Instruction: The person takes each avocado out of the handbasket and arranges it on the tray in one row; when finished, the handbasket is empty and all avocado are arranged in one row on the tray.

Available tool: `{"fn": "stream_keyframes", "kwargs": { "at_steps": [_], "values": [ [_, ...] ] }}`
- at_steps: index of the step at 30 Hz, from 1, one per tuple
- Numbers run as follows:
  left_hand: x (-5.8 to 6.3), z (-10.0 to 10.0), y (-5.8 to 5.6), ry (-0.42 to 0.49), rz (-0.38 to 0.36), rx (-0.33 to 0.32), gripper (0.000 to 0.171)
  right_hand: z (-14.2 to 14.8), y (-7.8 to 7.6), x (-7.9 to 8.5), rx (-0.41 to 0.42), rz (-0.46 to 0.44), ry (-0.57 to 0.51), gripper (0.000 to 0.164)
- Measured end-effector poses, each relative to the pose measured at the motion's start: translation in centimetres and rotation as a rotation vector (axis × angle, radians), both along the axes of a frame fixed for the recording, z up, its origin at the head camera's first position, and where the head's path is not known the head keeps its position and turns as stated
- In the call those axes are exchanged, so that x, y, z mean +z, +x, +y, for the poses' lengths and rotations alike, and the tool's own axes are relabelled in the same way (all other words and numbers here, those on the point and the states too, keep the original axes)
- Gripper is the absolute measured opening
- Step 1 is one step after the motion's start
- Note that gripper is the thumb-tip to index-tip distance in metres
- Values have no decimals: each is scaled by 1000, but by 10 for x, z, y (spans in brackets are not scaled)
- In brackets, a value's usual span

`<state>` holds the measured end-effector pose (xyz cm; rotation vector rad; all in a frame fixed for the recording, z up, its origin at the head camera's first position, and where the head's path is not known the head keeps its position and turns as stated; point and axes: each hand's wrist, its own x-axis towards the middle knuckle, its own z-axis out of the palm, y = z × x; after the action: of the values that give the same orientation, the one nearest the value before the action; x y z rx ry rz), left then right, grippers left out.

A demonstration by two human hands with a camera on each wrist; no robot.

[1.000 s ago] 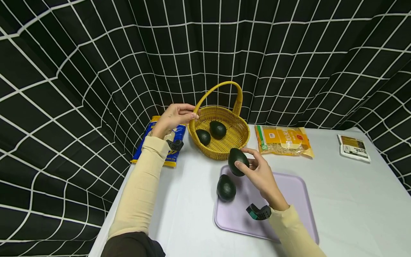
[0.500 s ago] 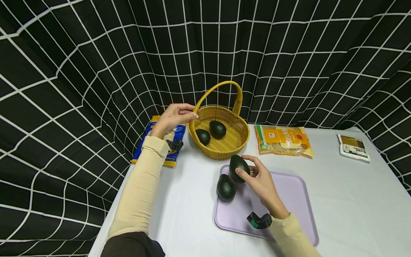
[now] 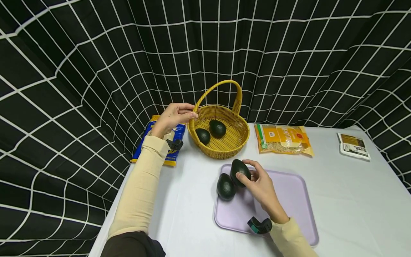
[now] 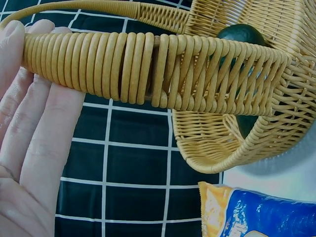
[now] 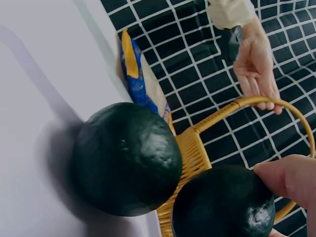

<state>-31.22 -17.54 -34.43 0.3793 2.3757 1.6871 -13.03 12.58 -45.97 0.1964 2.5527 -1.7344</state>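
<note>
My left hand (image 3: 173,117) pinches the handle of a yellow wicker basket (image 3: 221,153) on its left side; the left wrist view shows the thumb and fingers at the wrapped handle (image 4: 98,64). Inside the basket lie two dark green avocados, one near the middle (image 3: 217,129) and one by the left wall (image 3: 203,136). In my right hand (image 3: 260,185) is another avocado (image 3: 240,172), gripped between thumb and fingers over the lilac tray (image 3: 289,200). Close beside it, a further avocado (image 3: 226,187) rests at the tray's left edge. Whether the held one touches the tray I cannot tell.
Behind my left forearm lies a blue and yellow packet (image 3: 173,153). To the right of the basket is an orange grain packet (image 3: 284,140), and farther right a small white and brown packet (image 3: 354,146). A black gridded curtain (image 3: 205,46) hangs behind the white table.
My right hand has moved down and toward me with the avocado, from near the basket's front rim to beside the avocado on the tray. The left hand keeps its place at the handle.
</note>
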Motion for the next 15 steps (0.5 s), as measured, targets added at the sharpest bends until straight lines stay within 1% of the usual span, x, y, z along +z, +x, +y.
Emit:
{"fn": "stream_keyframes", "kwargs": {
  "at_steps": [6,11,15],
  "values": [
    [0,0,-1,15,3,-5,32,1,6,-5,0,31,54,57],
    [-1,0,-2,-1,-1,-4,37,2,10,-9,-6,63,112,55],
    [-1,0,0,-10,1,4,36,4,14,-11,-14,79,145,54]
  ]
}}
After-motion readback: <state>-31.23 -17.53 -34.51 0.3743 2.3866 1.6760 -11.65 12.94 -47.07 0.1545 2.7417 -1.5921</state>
